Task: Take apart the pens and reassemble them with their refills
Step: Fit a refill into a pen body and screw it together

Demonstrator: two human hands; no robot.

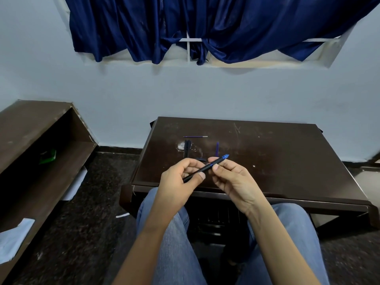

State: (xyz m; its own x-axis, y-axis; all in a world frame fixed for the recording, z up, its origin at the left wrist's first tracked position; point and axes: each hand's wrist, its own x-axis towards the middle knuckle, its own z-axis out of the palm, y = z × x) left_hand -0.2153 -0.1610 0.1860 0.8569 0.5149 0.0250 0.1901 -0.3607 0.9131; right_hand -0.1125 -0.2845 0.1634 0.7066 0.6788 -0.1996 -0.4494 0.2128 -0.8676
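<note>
— Progress?
— One pen, pinched between left hand and right hand over the table's near edge, looks whole.
— Remaining?
— Thin refill, blue refill and black barrel lie farther back, unassembled.

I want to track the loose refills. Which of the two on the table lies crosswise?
The far refill, beyond the black barrels, lies left to right. The blue refill nearer the right hand runs front to back.

Free room over table rt half; clutter ctr-left: refill, black barrels, blue piece.
</note>
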